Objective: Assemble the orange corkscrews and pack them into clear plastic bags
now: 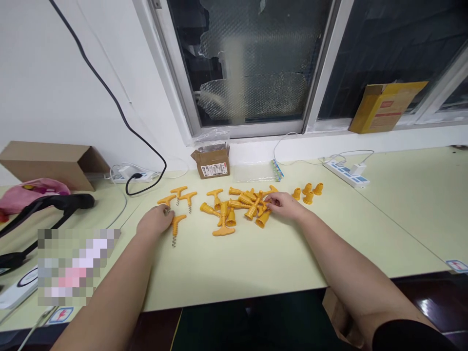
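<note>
Yellow corkscrews with T-shaped handles and metal spirals lie on the pale table. My left hand is closed at the left group, its fingers curled at the spiral of one corkscrew. Beside it lies another corkscrew, spiral toward me, with two more just beyond. At the right end of a mixed pile of yellow bell-shaped pieces and handles, my right hand pinches a yellow corkscrew part, mostly hidden by the fingers. A corkscrew with a yellow sleeve lies at the pile's near side.
Several loose bell-shaped pieces stand right of my right hand. Behind the pile are a small cardboard box and a clear plastic bag. Power strips and cables lie along the wall. A black strap-like object is at left.
</note>
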The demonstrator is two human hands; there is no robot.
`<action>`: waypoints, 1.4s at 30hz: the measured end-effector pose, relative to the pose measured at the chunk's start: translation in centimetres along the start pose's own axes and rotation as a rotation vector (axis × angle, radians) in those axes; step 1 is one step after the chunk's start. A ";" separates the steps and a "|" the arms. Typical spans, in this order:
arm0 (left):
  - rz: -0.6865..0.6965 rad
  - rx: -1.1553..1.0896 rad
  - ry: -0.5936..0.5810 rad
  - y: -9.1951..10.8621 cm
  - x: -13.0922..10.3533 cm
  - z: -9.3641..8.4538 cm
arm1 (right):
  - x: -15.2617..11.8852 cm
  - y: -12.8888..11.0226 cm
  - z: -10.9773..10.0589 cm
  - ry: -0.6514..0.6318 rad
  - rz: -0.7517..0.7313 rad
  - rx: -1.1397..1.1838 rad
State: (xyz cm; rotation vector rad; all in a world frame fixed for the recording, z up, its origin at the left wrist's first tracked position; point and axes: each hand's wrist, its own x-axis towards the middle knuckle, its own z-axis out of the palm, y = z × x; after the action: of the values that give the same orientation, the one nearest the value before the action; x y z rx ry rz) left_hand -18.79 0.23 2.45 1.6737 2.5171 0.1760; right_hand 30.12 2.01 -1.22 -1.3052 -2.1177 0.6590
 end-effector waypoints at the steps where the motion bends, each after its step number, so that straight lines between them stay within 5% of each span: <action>1: -0.003 0.007 0.011 -0.5 0.3 0.0 | 0.0 0.0 0.0 0.002 -0.003 -0.003; 7: 0.013 0.004 0.043 -2.0 0.7 0.0 | 0.0 0.0 0.0 -0.005 -0.010 0.000; 11: 0.073 -0.088 0.140 -0.6 -1.8 0.0 | 0.0 0.0 0.0 -0.005 -0.004 -0.002; 17: 0.306 0.025 0.025 1.6 -5.4 1.1 | -0.1 -0.4 -0.1 -0.010 0.005 0.010; 32: 0.391 0.080 -0.023 0.3 -1.4 -0.1 | -0.4 -2.1 -0.5 -0.102 0.091 -0.052; 37: 0.328 0.106 0.066 3.0 -2.5 -1.0 | -0.4 -2.5 -0.6 -0.113 0.131 -0.123; 42: 0.545 -0.123 0.162 9.1 -5.9 -2.6 | -0.3 -2.8 -0.4 -0.131 0.160 -0.125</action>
State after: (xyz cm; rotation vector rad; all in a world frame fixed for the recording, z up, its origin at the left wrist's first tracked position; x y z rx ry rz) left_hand -8.69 -1.80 6.65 2.3265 2.0278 0.5176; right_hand 28.77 0.67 0.87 -1.5508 -2.2052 0.7051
